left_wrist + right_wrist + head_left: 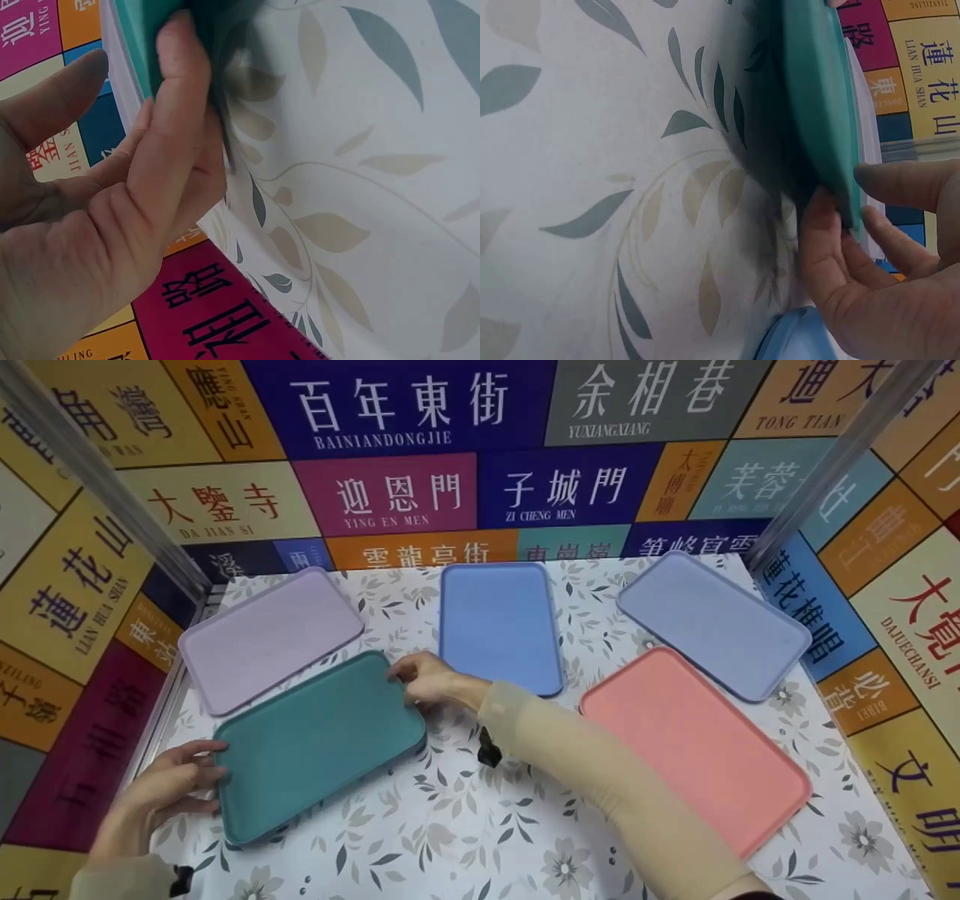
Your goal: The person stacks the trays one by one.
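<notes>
A teal rectangular tray (322, 742) with a raised rim lies slanted at the left front, its right end a little off the patterned tablecloth. My left hand (169, 780) holds its left end, with fingertips at the rim and wall; in the left wrist view a finger (180, 67) reaches along the tray's side. At the far right end, my right hand (431, 679) pinches the edge, thumb (900, 184) on the rim and fingers beneath. Close behind the teal tray is a lavender tray (274, 637).
A blue tray (499, 622) lies at the back middle, beside my right hand. On the right are a coral tray (697, 742) and a periwinkle tray (712, 619). Printed panels (397, 495) wall in the back and sides. My right forearm crosses above the floral tablecloth (420, 840).
</notes>
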